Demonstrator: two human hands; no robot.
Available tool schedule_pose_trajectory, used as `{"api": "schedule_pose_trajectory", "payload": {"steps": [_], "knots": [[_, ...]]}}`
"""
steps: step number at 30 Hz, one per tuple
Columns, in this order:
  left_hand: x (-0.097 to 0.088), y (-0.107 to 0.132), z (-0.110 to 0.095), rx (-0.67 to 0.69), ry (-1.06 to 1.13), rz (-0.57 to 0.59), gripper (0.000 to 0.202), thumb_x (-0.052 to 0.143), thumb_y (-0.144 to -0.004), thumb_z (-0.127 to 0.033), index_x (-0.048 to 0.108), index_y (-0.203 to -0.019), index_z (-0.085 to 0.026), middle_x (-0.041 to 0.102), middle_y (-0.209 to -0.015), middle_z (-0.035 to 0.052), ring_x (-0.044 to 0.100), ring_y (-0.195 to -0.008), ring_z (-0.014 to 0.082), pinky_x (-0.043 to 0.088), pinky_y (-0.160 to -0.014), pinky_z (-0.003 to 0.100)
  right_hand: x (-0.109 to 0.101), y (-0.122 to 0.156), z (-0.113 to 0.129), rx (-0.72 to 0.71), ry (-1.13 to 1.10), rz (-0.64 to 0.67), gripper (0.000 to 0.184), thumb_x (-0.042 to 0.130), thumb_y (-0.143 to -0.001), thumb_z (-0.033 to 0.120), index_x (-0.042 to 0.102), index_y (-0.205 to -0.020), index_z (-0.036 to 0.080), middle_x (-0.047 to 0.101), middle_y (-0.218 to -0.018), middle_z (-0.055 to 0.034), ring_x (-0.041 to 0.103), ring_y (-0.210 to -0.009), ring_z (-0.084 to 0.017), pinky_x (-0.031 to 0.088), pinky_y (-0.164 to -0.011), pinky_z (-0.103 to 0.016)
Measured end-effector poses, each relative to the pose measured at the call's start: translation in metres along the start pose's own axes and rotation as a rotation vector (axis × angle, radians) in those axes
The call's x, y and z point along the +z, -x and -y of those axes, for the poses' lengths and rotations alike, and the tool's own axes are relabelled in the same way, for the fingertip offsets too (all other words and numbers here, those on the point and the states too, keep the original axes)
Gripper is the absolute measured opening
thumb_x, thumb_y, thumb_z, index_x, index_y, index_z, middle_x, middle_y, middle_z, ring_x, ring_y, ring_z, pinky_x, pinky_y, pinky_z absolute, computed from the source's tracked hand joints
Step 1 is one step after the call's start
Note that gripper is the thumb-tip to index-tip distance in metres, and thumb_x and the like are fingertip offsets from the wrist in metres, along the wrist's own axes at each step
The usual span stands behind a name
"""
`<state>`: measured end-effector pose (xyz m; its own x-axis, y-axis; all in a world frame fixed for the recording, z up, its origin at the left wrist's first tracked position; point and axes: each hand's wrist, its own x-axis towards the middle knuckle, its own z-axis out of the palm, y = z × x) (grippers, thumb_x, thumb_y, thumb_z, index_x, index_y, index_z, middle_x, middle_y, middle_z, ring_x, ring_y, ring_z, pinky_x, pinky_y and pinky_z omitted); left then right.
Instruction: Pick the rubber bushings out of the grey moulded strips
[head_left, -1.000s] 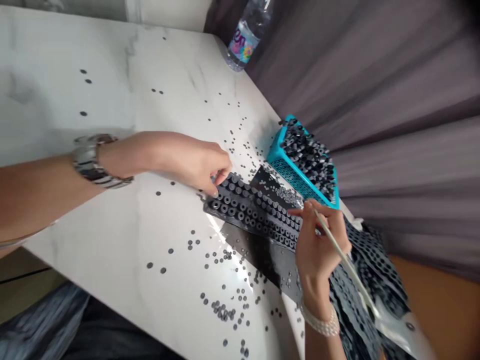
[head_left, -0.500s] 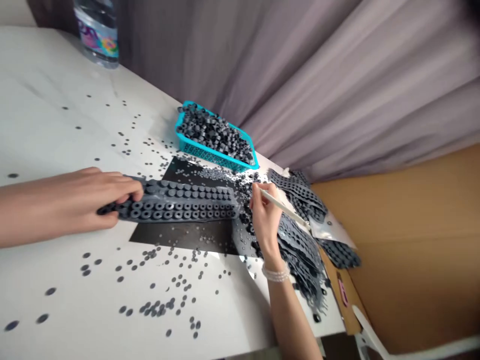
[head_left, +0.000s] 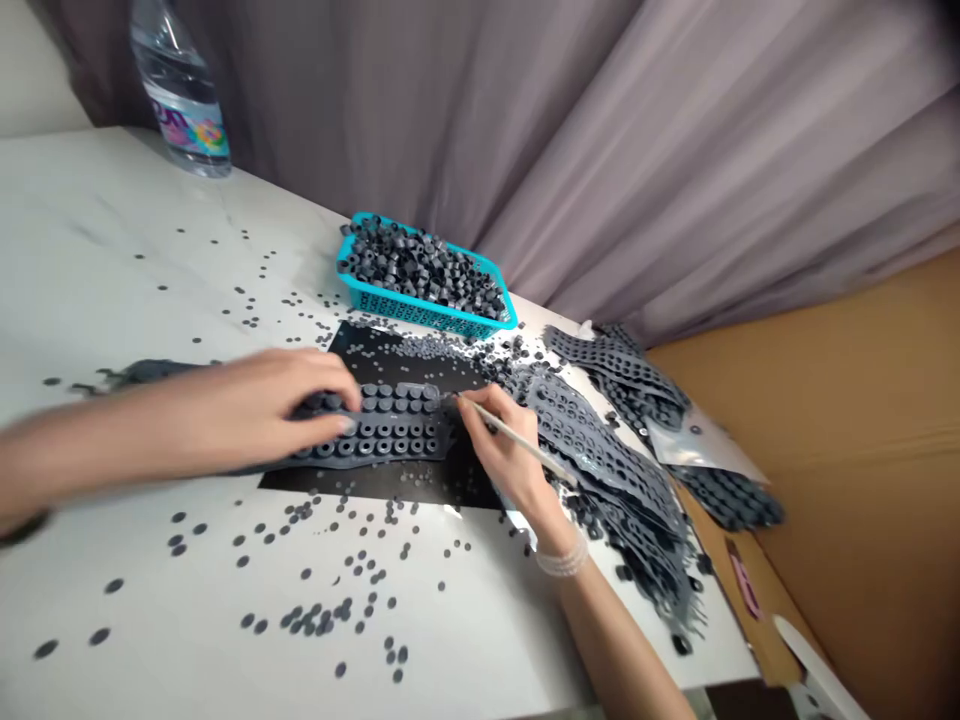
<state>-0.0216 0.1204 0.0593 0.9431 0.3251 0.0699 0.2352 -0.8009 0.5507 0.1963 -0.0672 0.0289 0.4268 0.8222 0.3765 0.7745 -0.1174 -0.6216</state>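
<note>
A dark grey moulded rubber strip (head_left: 401,418) with rows of round studs and rings lies across a black sheet (head_left: 367,486). My left hand (head_left: 281,405), slightly blurred, reaches over the strip with fingers and thumb curled onto its middle. Part of the strip is hidden under that hand. At the strip's right end, my right hand (head_left: 504,448) pinches a thin pale stick (head_left: 517,437) like a pen, its tip close to the strip's edge. Small loose black pieces (head_left: 517,348) lie just beyond my right fingers.
A turquoise basket (head_left: 427,312) full of small black rubber parts stands at the back. More moulded strips (head_left: 600,440) are piled at right, near a pink cutter (head_left: 742,580). Small dark discs (head_left: 319,618) are scattered over the white table (head_left: 187,660). A water bottle (head_left: 184,100) stands far left.
My left hand has moved right along the strip, from its left end to its middle. The strip lies farther left, and my right hand with the stick has shifted left and down.
</note>
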Motion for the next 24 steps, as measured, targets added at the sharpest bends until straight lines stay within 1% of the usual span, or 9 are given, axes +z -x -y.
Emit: {"api": "schedule_pose_trajectory", "payload": {"steps": [1,2,3,4,6,8,14,21,24], "knots": [[0.012,-0.009,-0.012,0.035,0.003,0.061,0.029,0.052,-0.088,-0.046,0.069,-0.104,-0.028,0.066,-0.12,0.0003,0.061,-0.108,0.0205,0.045,-0.096,0.034,0.004,0.002,-0.002,-0.065,0.008,0.02,0.011,0.056,-0.091,0.028,0.063,-0.086,0.022,0.071,-0.09,-0.0043,0.066,-0.079,-0.015,0.053,-0.072,-0.028],[0.024,-0.016,-0.02,0.043,-0.001,0.087,0.034,0.05,-0.089,-0.048,0.067,-0.112,-0.03,0.058,-0.135,0.0019,0.054,-0.123,0.0227,0.042,-0.103,0.036,0.008,0.004,-0.004,-0.127,0.012,0.035,0.009,0.055,-0.091,0.025,0.063,-0.088,0.022,0.071,-0.098,-0.0058,0.066,-0.088,-0.016,0.054,-0.079,-0.03],[0.035,-0.02,-0.023,0.036,-0.011,0.107,0.04,0.048,-0.09,-0.051,0.064,-0.121,-0.031,0.048,-0.147,0.0027,0.042,-0.136,0.0248,0.036,-0.11,0.04,0.011,0.006,-0.007,-0.184,0.018,0.051,0.008,0.055,-0.092,0.023,0.063,-0.091,0.022,0.07,-0.103,-0.0068,0.065,-0.096,-0.017,0.054,-0.084,-0.031],[0.045,-0.022,-0.023,0.024,-0.021,0.112,0.045,0.046,-0.09,-0.053,0.06,-0.128,-0.032,0.039,-0.154,0.0036,0.031,-0.144,0.0263,0.03,-0.115,0.043,0.013,0.008,-0.009,-0.235,0.031,0.067,0.009,0.054,-0.092,0.021,0.063,-0.093,0.023,0.069,-0.107,-0.0073,0.064,-0.101,-0.018,0.053,-0.088,-0.032],[0.059,-0.023,-0.017,-0.009,-0.038,0.132,0.052,0.043,-0.091,-0.056,0.052,-0.137,-0.033,0.024,-0.161,0.0045,0.012,-0.149,0.0275,0.019,-0.119,0.05,0.017,0.009,-0.011,-0.317,0.07,0.092,0.011,0.053,-0.092,0.018,0.062,-0.096,0.023,0.069,-0.109,-0.0076,0.062,-0.106,-0.019,0.054,-0.09,-0.034],[0.067,-0.021,-0.012,-0.014,-0.056,0.128,0.054,0.041,-0.092,-0.058,0.048,-0.14,-0.035,0.016,-0.162,0.0044,0.004,-0.15,0.0277,0.013,-0.12,0.052,0.018,0.008,-0.012,-0.382,0.112,0.105,0.011,0.053,-0.091,0.016,0.061,-0.096,0.023,0.07,-0.109,-0.0081,0.062,-0.107,-0.02,0.054,-0.089,-0.035],[0.077,-0.016,-0.015,0.036,-0.105,0.032,0.054,0.037,-0.093,-0.059,0.047,-0.14,-0.035,0.012,-0.163,0.0037,0.005,-0.15,0.0274,0.008,-0.121,0.048,0.016,0.007,-0.009,-0.46,0.236,0.14,0.011,0.053,-0.091,0.013,0.06,-0.096,0.02,0.071,-0.113,-0.0113,0.061,-0.11,-0.023,0.054,-0.087,-0.038],[0.08,-0.015,-0.019,0.042,-0.131,0.018,0.057,0.039,-0.091,-0.061,0.049,-0.14,-0.033,0.01,-0.163,0.0082,0.003,-0.15,0.0278,0.005,-0.12,0.048,0.013,0.008,-0.005,-0.546,0.402,0.212,0.015,0.046,-0.093,0.011,0.059,-0.095,0.019,0.069,-0.117,-0.0127,0.059,-0.112,-0.025,0.052,-0.084,-0.04],[0.08,-0.016,-0.019,0.05,-0.138,0.033,0.057,0.042,-0.091,-0.061,0.048,-0.14,-0.033,0.008,-0.163,0.0076,0.002,-0.15,0.0283,0.004,-0.12,0.048,0.014,0.006,-0.004,-0.587,0.477,0.222,0.017,0.043,-0.094,0.01,0.058,-0.095,0.017,0.069,-0.117,-0.0142,0.057,-0.112,-0.026,0.051,-0.084,-0.04]]}}
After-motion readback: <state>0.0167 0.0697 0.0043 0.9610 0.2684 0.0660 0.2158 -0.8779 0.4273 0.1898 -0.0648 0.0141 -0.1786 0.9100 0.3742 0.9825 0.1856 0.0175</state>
